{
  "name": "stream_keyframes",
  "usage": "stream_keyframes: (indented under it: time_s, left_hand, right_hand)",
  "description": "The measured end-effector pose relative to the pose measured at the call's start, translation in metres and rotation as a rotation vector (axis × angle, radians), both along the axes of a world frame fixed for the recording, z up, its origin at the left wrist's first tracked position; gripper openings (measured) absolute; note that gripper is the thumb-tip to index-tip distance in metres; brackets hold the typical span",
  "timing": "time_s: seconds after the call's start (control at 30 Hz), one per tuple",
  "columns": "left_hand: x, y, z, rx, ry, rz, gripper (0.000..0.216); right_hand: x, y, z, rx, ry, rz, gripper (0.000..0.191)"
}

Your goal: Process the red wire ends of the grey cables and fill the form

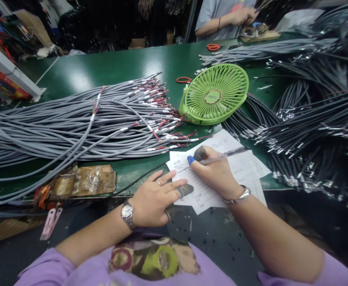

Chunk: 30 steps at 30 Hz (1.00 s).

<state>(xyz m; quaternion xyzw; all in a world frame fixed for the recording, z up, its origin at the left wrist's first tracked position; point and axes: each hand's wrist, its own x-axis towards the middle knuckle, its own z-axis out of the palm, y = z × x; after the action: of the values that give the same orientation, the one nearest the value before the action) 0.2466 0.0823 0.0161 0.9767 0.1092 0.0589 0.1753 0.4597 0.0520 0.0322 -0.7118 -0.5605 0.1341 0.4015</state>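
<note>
- Paper sheets [247, 171], several, overlapping: on the near side of the fan, slightly to its right. Printed headings, ruled lines and a row of small script show; too small and soft to read. Part is covered by the hands.
- Pen [236, 151], dark and partly clear: near side of the fan, above the sheets; no marking legible, tip masked by the fingers.
- Right hand [214, 172]: closed round the pen, over the sheets; blue cover on the thumb, grey one on the index finger, metal band at the wrist.
- Left hand [156, 194]: fingers spread, flat, fingertips on the sheets' left edge, nearer the wearer than the fan; grey finger cover, ring. Watch [127, 214] dial unreadable.
- Fan [214, 95], green, landmark: hub badge carries lettering too blurred to read.
- Grey cables [57, 123], white-banded, coloured wires exposed: left of the fan, cut off by the frame.
- Black cables [310, 131]: right of the fan, blurred towards the frame edge.
- Taped cardboard [95, 180]: near-left of the fan, at the edge of the green bench [120, 65].
- Red package [5, 81]: far left of the fan, cut off; print illegible.
- Co-worker's hand [243, 16]: beyond the fan; item held unclear.
</note>
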Motion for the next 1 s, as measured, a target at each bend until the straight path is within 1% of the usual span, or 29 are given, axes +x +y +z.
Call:
stream_keyframes:
  time_s: [0.13, 0.7, 0.83, 1.0]
  left_hand:
    - [0.0000, 0.0001, -0.0002, -0.002, -0.004, 0.002, 0.074]
    - [-0.0002, -0.0001, -0.0001, 0.014, 0.002, 0.004, 0.072]
    - [-0.0004, -0.0003, 0.0002, 0.018, 0.003, 0.005, 0.072]
    - [-0.0002, 0.0002, 0.0000, 0.015, 0.009, 0.002, 0.074]
  right_hand:
    - [-0.0002, 0.0005, -0.0008, 0.012, 0.006, -0.017, 0.018]
    - [0.0002, 0.0008, -0.0001, 0.013, -0.008, 0.001, 0.016]
    - [0.0001, 0.0010, -0.0002, 0.017, 0.007, -0.015, 0.016]
    - [0.0002, 0.0007, -0.0013, 0.017, 0.020, 0.001, 0.015]
